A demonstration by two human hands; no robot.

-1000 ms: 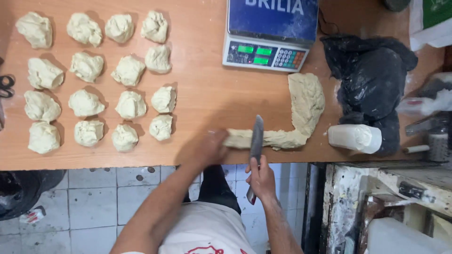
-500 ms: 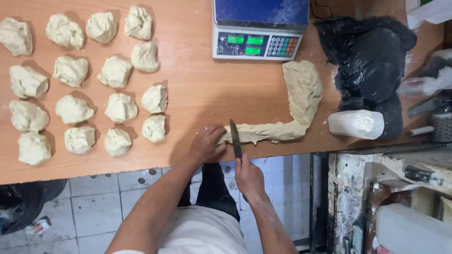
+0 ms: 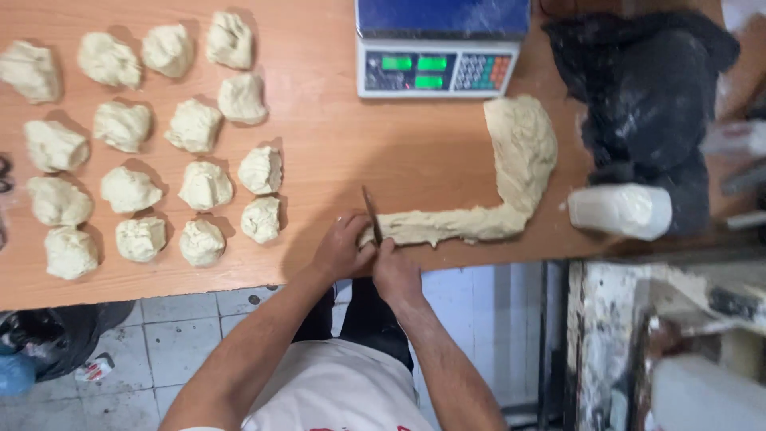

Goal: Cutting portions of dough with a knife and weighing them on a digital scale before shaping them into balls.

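A long L-shaped rope of pale dough (image 3: 495, 191) lies on the wooden table (image 3: 343, 152), its thick end near the scale. My left hand (image 3: 341, 246) grips the near left end of the rope at the table's front edge. My right hand (image 3: 395, 271) holds a knife (image 3: 371, 214) by the handle, blade down across the dough right beside my left fingers. Several cut dough lumps (image 3: 203, 185) sit in rows on the left half of the table.
A digital scale (image 3: 440, 49) with a blue platform stands at the back. A black plastic bag (image 3: 650, 96) and a white bagged lump (image 3: 619, 211) lie at the right. Tiled floor shows below the table edge, with a dark bag (image 3: 48, 343) at lower left.
The knife has come down from above the dough onto its left end. My left hand has closed over the dough tip, and my right hand has moved in next to it.
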